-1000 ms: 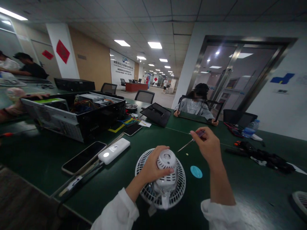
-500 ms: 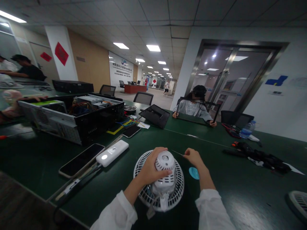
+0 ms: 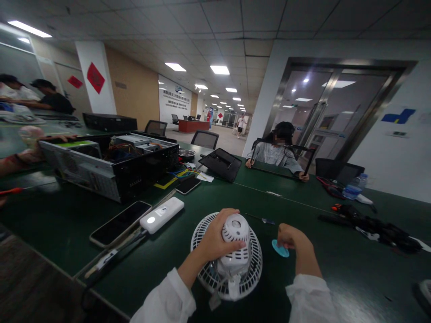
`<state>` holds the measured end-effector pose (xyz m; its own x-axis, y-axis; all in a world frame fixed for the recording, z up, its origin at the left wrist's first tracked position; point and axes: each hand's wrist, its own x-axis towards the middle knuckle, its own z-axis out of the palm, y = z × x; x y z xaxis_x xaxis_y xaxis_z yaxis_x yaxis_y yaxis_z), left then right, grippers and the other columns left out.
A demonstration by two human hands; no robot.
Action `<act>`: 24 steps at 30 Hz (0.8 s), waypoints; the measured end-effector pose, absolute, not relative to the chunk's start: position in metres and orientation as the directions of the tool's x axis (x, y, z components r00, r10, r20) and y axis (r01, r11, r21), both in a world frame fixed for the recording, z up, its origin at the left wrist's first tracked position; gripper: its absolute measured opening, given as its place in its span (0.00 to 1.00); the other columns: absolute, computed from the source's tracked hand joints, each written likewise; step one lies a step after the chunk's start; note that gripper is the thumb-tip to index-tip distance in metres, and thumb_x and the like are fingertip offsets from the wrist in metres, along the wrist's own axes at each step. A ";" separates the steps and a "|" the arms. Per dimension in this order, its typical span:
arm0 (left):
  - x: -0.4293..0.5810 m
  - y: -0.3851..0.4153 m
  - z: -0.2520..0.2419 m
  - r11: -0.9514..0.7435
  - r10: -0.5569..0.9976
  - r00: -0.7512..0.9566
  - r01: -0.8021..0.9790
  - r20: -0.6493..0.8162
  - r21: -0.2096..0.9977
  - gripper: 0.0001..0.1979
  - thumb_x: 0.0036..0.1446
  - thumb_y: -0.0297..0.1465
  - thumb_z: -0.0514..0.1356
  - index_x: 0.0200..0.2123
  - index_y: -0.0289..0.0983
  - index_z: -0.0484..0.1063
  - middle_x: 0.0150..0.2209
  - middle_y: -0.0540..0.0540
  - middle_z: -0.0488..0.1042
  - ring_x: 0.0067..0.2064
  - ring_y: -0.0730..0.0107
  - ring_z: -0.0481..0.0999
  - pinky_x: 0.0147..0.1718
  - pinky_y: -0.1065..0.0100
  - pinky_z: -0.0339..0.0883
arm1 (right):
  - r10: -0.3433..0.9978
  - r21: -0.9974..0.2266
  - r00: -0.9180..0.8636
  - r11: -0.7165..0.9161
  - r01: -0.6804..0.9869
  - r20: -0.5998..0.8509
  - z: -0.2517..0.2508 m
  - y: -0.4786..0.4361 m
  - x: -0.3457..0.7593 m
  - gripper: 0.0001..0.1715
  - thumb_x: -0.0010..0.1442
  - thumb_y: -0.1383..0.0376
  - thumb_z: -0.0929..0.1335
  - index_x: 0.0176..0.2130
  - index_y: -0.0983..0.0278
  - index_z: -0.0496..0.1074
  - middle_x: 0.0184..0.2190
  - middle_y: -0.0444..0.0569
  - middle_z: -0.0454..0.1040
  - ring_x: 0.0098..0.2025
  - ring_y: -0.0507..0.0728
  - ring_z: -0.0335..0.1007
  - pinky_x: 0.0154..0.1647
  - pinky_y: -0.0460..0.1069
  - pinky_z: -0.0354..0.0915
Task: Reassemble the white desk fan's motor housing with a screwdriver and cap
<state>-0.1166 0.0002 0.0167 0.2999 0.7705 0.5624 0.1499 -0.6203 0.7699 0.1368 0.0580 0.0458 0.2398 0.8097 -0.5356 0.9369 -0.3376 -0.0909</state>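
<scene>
A small white fan (image 3: 235, 264) lies grille-down on the green table, its motor housing pointing up. My left hand (image 3: 218, 237) is wrapped round the left side of that housing, thumb across its front. My right hand (image 3: 291, 237) is closed, fingers bent down over a small light-blue round dish (image 3: 280, 249) right of the fan. Its fingertips reach the dish; whether anything sits between them is hidden. Just behind lies a thin screwdriver (image 3: 261, 219), its shaft pointing left, touched by neither hand.
At left stands an open computer case (image 3: 117, 166), with another person's hand on its far end. A phone (image 3: 121, 223) and a white power bank (image 3: 162, 214) with a cable lie before it. Across the table a person holds a black frame (image 3: 306, 162). A bottle (image 3: 356, 186) stands at right.
My right hand has let go of the screwdriver, which now lies on the table, and has moved down and right to the blue dish. My left hand keeps its grip on the fan.
</scene>
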 end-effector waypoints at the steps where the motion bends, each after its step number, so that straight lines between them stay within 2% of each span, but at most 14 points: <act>1: -0.117 0.000 0.017 -0.622 0.769 0.302 0.150 0.563 0.769 0.33 0.43 0.41 0.66 0.52 0.37 0.61 0.52 0.41 0.65 0.53 0.55 0.65 0.53 0.58 0.56 | 0.832 -0.108 0.229 -0.325 0.940 -0.505 0.052 0.056 0.136 0.12 0.60 0.63 0.65 0.43 0.67 0.68 0.40 0.49 0.71 0.37 0.53 0.70 0.37 0.51 0.68; 4: -0.117 0.000 0.017 -0.615 0.773 0.303 0.140 0.558 0.776 0.33 0.43 0.40 0.66 0.52 0.37 0.60 0.52 0.40 0.65 0.53 0.55 0.65 0.54 0.57 0.56 | 0.932 -0.198 0.139 -0.214 0.957 -0.335 0.079 0.045 0.133 0.04 0.56 0.71 0.66 0.36 0.68 0.69 0.37 0.51 0.72 0.38 0.54 0.70 0.39 0.49 0.66; 7: -0.116 -0.001 0.015 -0.583 0.795 0.279 0.104 0.539 0.806 0.37 0.42 0.40 0.67 0.54 0.37 0.57 0.53 0.40 0.64 0.54 0.54 0.64 0.54 0.56 0.55 | 0.995 -0.290 -0.009 -0.021 0.957 -0.102 0.109 0.027 0.117 0.06 0.58 0.68 0.64 0.38 0.65 0.68 0.39 0.50 0.72 0.42 0.53 0.68 0.44 0.47 0.62; 9: -0.115 0.000 0.013 -0.579 0.798 0.257 0.074 0.545 0.812 0.41 0.41 0.40 0.67 0.56 0.37 0.54 0.54 0.39 0.63 0.54 0.54 0.64 0.55 0.55 0.54 | 0.992 -0.333 -0.121 0.127 0.934 0.038 0.122 0.013 0.099 0.06 0.58 0.66 0.64 0.39 0.63 0.67 0.38 0.47 0.72 0.41 0.52 0.67 0.43 0.46 0.61; 12: -0.114 0.001 0.009 -0.603 0.781 0.234 0.038 0.579 0.797 0.46 0.41 0.40 0.68 0.59 0.38 0.47 0.54 0.39 0.62 0.55 0.54 0.63 0.56 0.54 0.53 | 0.883 -0.345 -0.394 0.464 0.816 0.257 0.130 -0.006 0.067 0.05 0.56 0.68 0.64 0.37 0.64 0.68 0.36 0.47 0.72 0.40 0.54 0.67 0.42 0.48 0.61; 14: -0.113 0.002 0.007 -0.601 0.781 0.226 0.018 0.582 0.799 0.48 0.41 0.41 0.67 0.60 0.38 0.42 0.54 0.39 0.61 0.56 0.55 0.62 0.56 0.54 0.52 | 0.805 -0.301 -0.516 0.590 0.749 0.293 0.128 -0.012 0.049 0.05 0.56 0.71 0.64 0.36 0.64 0.68 0.36 0.47 0.71 0.39 0.54 0.66 0.41 0.49 0.61; 16: -0.113 0.003 0.005 -0.585 0.790 0.227 0.007 0.569 0.811 0.49 0.41 0.42 0.67 0.60 0.38 0.41 0.54 0.39 0.61 0.55 0.55 0.62 0.56 0.54 0.53 | 0.760 -0.254 -0.580 0.647 0.719 0.294 0.125 -0.015 0.036 0.07 0.56 0.73 0.64 0.36 0.64 0.67 0.36 0.48 0.71 0.40 0.55 0.65 0.41 0.50 0.61; 24: -0.113 0.001 0.008 -0.562 0.806 0.237 0.016 0.542 0.827 0.49 0.42 0.42 0.67 0.60 0.37 0.41 0.53 0.39 0.63 0.55 0.53 0.63 0.55 0.52 0.54 | 0.734 -0.193 -0.627 0.676 0.711 0.261 0.117 -0.011 0.024 0.12 0.55 0.76 0.63 0.37 0.63 0.70 0.38 0.48 0.70 0.42 0.55 0.63 0.43 0.51 0.61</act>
